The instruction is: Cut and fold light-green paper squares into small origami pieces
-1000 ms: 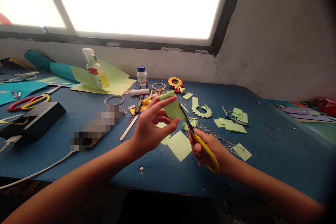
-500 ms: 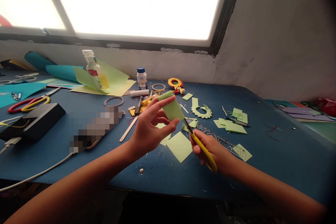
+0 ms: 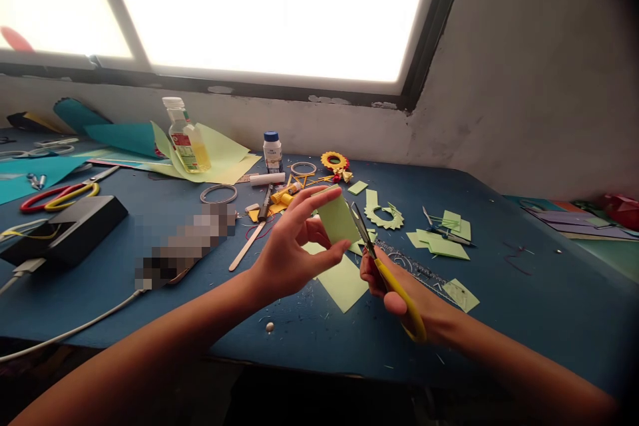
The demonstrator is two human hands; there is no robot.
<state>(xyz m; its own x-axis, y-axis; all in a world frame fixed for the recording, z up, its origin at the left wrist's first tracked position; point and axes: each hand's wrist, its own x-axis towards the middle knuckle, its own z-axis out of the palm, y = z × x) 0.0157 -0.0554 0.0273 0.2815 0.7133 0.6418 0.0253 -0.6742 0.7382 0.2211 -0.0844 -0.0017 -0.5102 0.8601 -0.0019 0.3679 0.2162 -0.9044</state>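
My left hand point(image 3: 292, 246) pinches a small light green paper piece point(image 3: 337, 219) between thumb and fingers, held up over the blue table point(image 3: 524, 293). My right hand point(image 3: 399, 286) grips yellow-handled scissors point(image 3: 387, 266); their blades lie against the right edge of the green piece. A larger green paper square point(image 3: 344, 283) lies flat on the table under both hands.
Green paper scraps point(image 3: 439, 239), a green cut-out ring point(image 3: 382, 210) and a yellow paper flower point(image 3: 334, 161) lie beyond. A glue jar point(image 3: 272, 150), bottle point(image 3: 186, 138), wooden stick point(image 3: 247, 246), red-yellow scissors point(image 3: 57, 194), black box point(image 3: 60, 229) and cable point(image 3: 70, 329) sit left.
The scissors' blades have moved up along the right edge of the green piece. My left hand has turned the piece slightly and shifted it a little to the right.
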